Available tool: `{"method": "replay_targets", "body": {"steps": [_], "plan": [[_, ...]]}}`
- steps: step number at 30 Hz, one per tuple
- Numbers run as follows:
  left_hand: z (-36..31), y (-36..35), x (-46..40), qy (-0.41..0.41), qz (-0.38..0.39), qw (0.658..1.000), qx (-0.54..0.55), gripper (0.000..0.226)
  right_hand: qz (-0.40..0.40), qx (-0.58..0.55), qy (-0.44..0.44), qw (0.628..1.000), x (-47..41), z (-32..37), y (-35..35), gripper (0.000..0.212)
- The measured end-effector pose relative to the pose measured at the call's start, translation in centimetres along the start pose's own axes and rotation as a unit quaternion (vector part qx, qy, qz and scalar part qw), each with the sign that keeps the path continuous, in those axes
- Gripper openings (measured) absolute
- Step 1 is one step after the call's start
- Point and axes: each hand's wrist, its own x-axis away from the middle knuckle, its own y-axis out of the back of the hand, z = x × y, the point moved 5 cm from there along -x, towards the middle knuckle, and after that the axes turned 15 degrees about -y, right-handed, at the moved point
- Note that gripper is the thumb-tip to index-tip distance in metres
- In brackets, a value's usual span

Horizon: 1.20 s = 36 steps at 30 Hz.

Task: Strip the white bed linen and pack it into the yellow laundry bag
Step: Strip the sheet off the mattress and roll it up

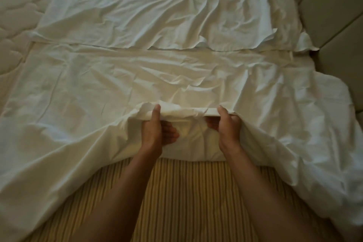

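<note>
A crumpled white sheet lies spread across the bed. A second white layer is laid over its far half. My left hand grips the sheet's near edge, thumb on top and fingers curled under the fabric. My right hand grips the same edge a little to the right, in the same way. Between them the edge is lifted off the bed in a short taut fold. The yellow laundry bag is not in view.
The quilted mattress shows bare at the left and at the far edge. Its striped side panel faces me below the hands. A padded beige headboard runs along the right side.
</note>
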Motion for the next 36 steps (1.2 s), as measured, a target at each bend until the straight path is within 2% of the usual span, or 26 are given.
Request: {"method": "replay_targets", "body": {"steps": [2,4,8,12,17,20,25,30,36], "plan": [[-0.5,-1.4,-1.9,-0.001,-0.027,0.999,0.026,0.053,0.015,0.031,0.013,0.999,-1.4,1.5,-1.2,0.023],[-1.8,-2.5,-4.2,-0.048,-0.051,0.997,0.04,0.046,0.022,0.06,0.024,0.998,-2.9,3.3,-2.6,0.023],[-4.8,-4.9,-8.9,-0.145,-0.022,0.989,-0.018,0.058,-0.015,0.113,0.063,0.992,-7.3,7.3,-5.5,0.033],[-7.7,-7.7,-15.3,-0.194,0.015,0.978,-0.074,0.058,-0.057,0.174,0.111,0.977,-11.5,11.4,-8.8,0.04],[-6.2,-10.2,-23.0,-0.158,0.037,0.98,-0.114,0.059,-0.069,0.279,0.116,0.951,-18.9,11.9,-12.7,0.052],[-3.8,-11.0,-26.0,-0.149,0.039,0.98,-0.125,0.059,-0.098,0.332,0.118,0.931,-21.8,10.0,-13.3,0.046],[-1.8,-11.3,-27.5,-0.15,0.015,0.979,-0.136,0.06,-0.152,0.369,0.161,0.903,-22.9,8.9,-13.5,0.048],[-5.0,-11.7,-27.9,-0.2,0.038,0.974,-0.101,0.063,-0.138,0.349,0.191,0.907,-24.0,11.8,-14.6,0.048],[-3.7,-12.8,-30.0,-0.185,0.035,0.976,-0.106,0.062,-0.113,0.464,0.243,0.844,-25.3,10.2,-16.4,0.045]]}}
